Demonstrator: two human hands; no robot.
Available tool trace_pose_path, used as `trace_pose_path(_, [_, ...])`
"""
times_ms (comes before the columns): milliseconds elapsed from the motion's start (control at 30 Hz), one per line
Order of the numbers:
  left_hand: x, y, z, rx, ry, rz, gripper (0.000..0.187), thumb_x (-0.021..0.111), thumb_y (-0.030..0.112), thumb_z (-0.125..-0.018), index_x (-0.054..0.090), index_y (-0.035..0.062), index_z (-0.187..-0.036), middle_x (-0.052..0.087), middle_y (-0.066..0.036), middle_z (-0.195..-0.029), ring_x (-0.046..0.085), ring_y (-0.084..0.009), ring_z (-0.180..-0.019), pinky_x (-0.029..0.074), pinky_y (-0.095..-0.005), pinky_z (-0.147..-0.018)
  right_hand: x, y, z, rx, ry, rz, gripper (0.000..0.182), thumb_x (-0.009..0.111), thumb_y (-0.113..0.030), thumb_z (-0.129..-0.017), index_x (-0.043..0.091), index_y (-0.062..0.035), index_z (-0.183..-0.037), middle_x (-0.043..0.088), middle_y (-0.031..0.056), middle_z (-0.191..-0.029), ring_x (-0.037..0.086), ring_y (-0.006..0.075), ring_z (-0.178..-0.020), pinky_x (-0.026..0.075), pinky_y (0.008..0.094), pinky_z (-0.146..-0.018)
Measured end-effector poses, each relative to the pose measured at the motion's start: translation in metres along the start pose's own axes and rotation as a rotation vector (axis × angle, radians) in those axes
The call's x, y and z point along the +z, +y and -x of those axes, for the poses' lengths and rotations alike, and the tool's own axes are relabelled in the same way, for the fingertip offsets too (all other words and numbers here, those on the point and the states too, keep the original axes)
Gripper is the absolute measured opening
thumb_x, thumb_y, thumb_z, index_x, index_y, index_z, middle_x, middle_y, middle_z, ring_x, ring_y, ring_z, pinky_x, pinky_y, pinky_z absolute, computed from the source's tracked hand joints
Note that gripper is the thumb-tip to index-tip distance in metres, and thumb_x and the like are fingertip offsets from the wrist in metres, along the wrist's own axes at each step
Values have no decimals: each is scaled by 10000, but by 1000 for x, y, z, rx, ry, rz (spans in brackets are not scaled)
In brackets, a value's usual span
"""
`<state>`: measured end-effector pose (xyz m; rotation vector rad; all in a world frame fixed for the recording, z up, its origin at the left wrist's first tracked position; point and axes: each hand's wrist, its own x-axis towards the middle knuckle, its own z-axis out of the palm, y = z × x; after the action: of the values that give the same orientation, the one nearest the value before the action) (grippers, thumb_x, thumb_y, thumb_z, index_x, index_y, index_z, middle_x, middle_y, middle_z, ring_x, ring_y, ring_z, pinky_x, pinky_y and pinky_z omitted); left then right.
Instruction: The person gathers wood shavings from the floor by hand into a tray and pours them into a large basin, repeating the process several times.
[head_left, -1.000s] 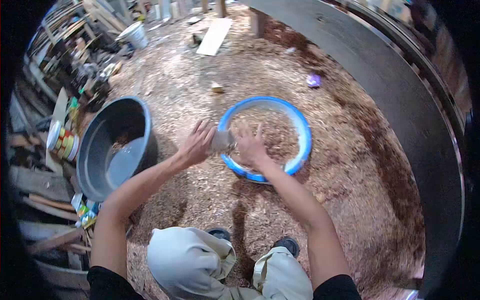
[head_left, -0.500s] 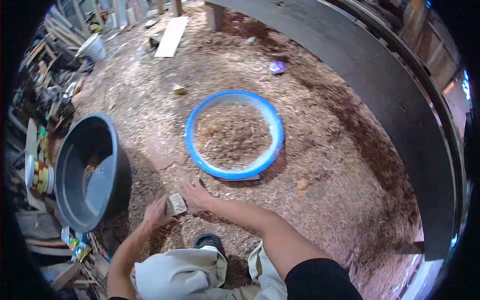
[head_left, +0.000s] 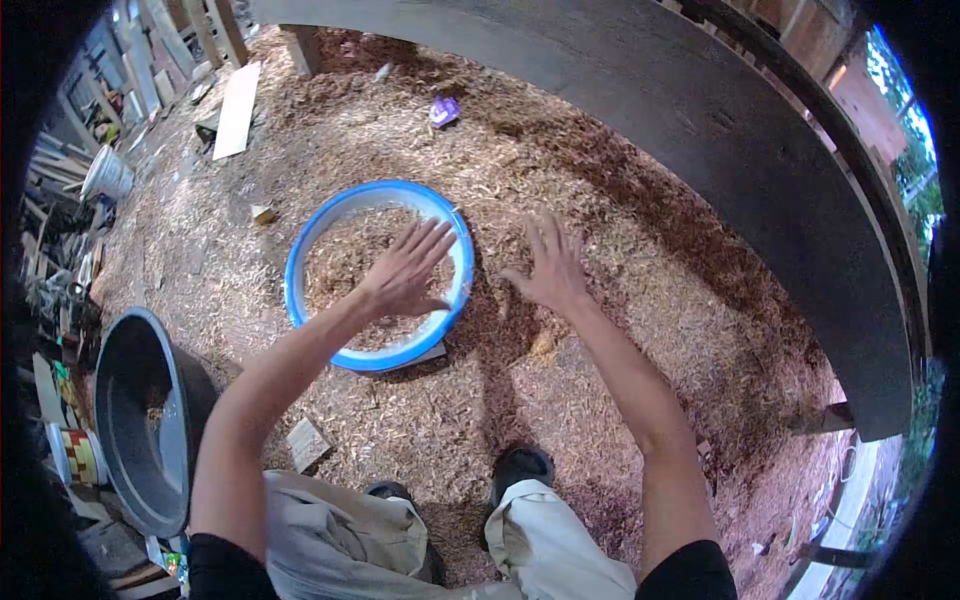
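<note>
My left hand [head_left: 408,272] is stretched out flat over the right side of a blue-rimmed basin [head_left: 296,262], its fingers spread and holding nothing. Wood shavings [head_left: 345,245] fill much of the basin, which is propped on a piece of wood [head_left: 432,354] showing under its near edge. To the right of the basin, my right hand [head_left: 556,272] reaches out above the shavings-covered ground, fingers apart and nothing in them. A small wood block [head_left: 307,444] lies on the ground near my left knee.
A large dark tub [head_left: 182,400] stands at the left, beside a patterned bucket [head_left: 80,456]. A purple wrapper [head_left: 444,111] and a pale board [head_left: 237,110] lie farther off. A long dark beam [head_left: 700,140] curves across the upper right. Scrap wood and a white bucket [head_left: 108,174] line the left.
Both hands have left the wood block and moved forward and right, the left now over the basin, the right beside it. My view has turned right.
</note>
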<state>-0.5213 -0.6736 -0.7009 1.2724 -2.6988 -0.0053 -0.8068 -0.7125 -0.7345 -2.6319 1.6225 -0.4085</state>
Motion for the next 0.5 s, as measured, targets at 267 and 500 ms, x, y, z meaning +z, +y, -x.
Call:
trace_pose_path(267, [93, 32, -155, 81, -71, -150, 1403, 825, 668, -504, 136, 27, -1544, 167, -208, -1596, 180, -404, -1467, 135, -555, -1190, 37, 77, 22, 261, -205, 21, 1190, 608, -771, -735, 7, -182, -1577, -23, 240, -1610, 13, 428, -1487, 116, 737, -1105])
trace_pose_path(500, [131, 24, -185, -2, -179, -176, 1475, 822, 721, -428, 102, 128, -1570, 148, -192, -1606, 146, -442, -1466, 135, -661, -1148, 69, 77, 11, 289, -399, 83, 1242, 759, -614, -683, -4, -209, -1576, -108, 262, -1596, -2, 492, -1465, 123, 771, -1080])
